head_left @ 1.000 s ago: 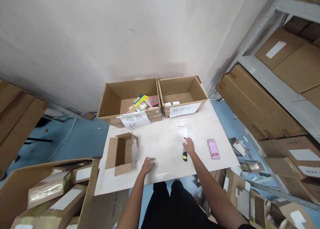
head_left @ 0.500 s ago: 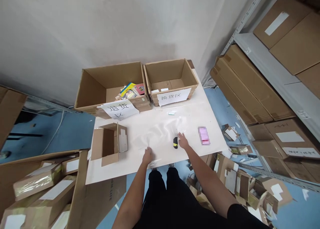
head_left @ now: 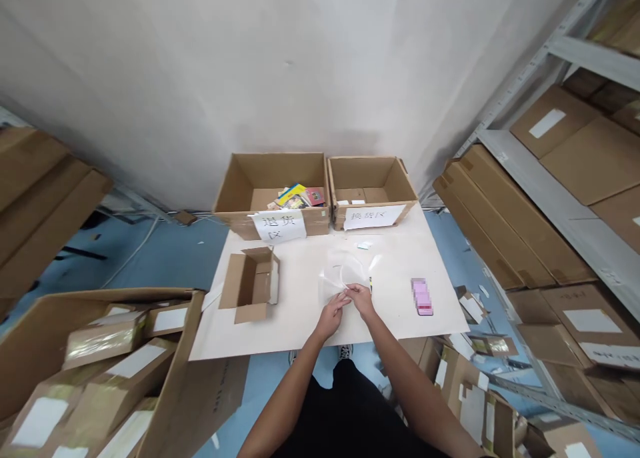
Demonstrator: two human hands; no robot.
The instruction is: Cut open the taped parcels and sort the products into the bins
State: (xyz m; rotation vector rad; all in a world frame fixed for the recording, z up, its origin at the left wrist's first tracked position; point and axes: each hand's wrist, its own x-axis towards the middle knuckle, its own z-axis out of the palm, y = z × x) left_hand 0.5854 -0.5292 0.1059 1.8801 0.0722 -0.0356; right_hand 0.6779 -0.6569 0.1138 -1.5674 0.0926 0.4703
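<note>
Counting clock hours from the hands, a big box [head_left: 187, 338] of parcels [head_left: 103, 341] sits at eight o'clock, near the table [head_left: 297, 295]. At nine o'clock on the table, a small box [head_left: 231, 281] lies with its flaps spread, so you can look inside. At eleven o'clock is a tall box [head_left: 285, 168] with books [head_left: 295, 198] in it, its high walls likely there to stop them sliding out. The left hand [head_left: 331, 316] and right hand [head_left: 361, 299] meet low in the middle, fingertips pinching the near edge of the clear plastic [head_left: 350, 271], maybe because it is thin and floppy. The plastic is over the table, just past the fingers toward twelve. Past it, near half past twelve, stands another tall box [head_left: 367, 171]. Paper signs [head_left: 280, 226] hang on both tall boxes, facing the person, probably for easy reading. A black and yellow thing [head_left: 371, 285] peeks out at one o'clock, mostly hidden. A pink thing [head_left: 421, 297] lies at three, apart from the hands.
</note>
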